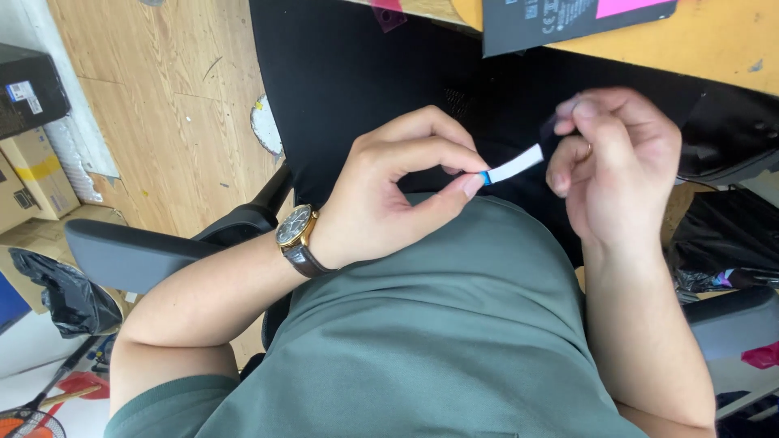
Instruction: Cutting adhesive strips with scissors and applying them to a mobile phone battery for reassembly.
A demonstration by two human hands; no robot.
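My left hand (398,191), with a brown-strapped watch (295,233) on its wrist, pinches the blue-tipped end of a short white flat strip (514,167) between thumb and forefinger. My right hand (621,154) has its fingers curled around the strip's other end, next to a small dark piece that is mostly hidden. Both hands hover over my grey-green shirt (438,324), in front of a black surface (357,73).
A black flat device with a pink sticker (568,20) lies on the wooden table (714,40) at the top. Grey chair armrests (130,251) flank me. Cardboard boxes (36,170) and a black bag (65,296) sit on the floor at left. More black bags (722,243) lie right.
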